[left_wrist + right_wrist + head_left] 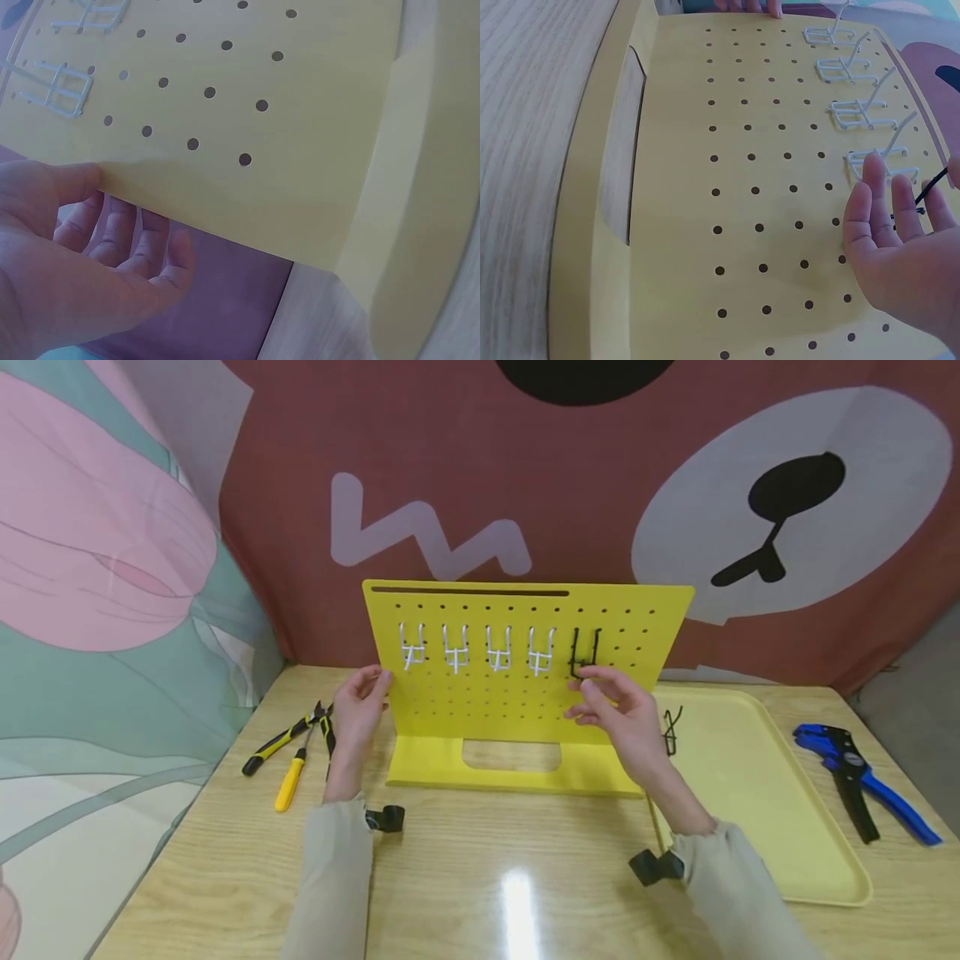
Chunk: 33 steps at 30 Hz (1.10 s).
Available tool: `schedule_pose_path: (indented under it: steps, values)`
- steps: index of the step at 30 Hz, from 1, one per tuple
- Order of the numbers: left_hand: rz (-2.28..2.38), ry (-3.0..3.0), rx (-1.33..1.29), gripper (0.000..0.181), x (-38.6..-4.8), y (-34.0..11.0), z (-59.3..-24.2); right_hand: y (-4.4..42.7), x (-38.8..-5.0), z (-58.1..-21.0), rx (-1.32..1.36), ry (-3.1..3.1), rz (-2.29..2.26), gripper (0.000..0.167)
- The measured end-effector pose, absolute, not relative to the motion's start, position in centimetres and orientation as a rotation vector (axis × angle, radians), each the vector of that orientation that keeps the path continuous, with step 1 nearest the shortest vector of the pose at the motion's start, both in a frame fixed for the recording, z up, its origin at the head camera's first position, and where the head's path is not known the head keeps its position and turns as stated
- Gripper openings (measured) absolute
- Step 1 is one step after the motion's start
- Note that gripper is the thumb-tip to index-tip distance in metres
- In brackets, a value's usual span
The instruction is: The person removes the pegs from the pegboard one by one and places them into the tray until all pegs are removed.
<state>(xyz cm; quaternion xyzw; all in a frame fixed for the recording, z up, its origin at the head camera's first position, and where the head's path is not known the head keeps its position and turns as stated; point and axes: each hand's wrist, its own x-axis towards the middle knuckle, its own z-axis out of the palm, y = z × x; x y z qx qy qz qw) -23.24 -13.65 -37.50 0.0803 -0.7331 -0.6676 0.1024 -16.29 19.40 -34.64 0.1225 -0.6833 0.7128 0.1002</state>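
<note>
A yellow pegboard (517, 727) stands upright on its base on the table. My left hand (358, 706) holds its left edge, thumb on the front face and fingers behind in the left wrist view. Four-sided white wire hooks (412, 648) hang in a row along the upper part. To their right a black wire hook (574, 647) lies against the board's holes. My right hand (626, 718) pinches this hook's projecting prong near its lower end; the thumb is mostly cut off in the right wrist view.
Right of the board lies a pale yellow tray (750, 793) with another black hook (671, 739) at its left side. Blue wire strippers (855, 768) lie beyond it. Black-and-yellow pliers (277, 746) and a yellow-handled screwdriver (289, 783) lie at the left.
</note>
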Motion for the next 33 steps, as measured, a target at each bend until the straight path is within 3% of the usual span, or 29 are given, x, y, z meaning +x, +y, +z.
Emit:
schedule_pose_path:
  steps: [33]
  values:
    - [-1.963,-2.163,0.242,0.029,-23.2,-13.6,-37.1,20.1,-16.1,-34.3,0.376,-2.083,2.123,0.035]
